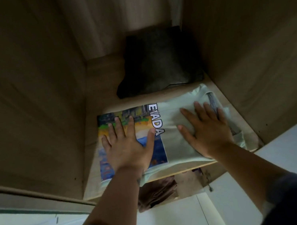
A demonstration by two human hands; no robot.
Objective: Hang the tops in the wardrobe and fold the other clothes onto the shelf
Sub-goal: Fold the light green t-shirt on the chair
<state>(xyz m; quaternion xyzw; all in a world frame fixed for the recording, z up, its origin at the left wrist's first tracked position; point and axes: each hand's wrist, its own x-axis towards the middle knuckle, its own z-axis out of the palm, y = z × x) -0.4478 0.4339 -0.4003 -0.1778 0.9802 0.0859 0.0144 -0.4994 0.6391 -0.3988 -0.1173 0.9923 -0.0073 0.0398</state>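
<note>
A folded pale green T-shirt (175,143) with a colourful print and white letters lies on the wooden wardrobe shelf (104,103), near its front edge. My left hand (127,145) lies flat on the printed half, fingers straight and spread. My right hand (205,131) presses flat on the plain half, next to the collar label. Behind the T-shirt, deeper on the shelf, sits a folded dark garment (157,61).
Wooden wardrobe walls (26,91) close in on the left and right, and the back panel is pale. Below the shelf edge, a brown garment (155,193) lies on a lower level. White wardrobe door panels (169,224) show at the bottom.
</note>
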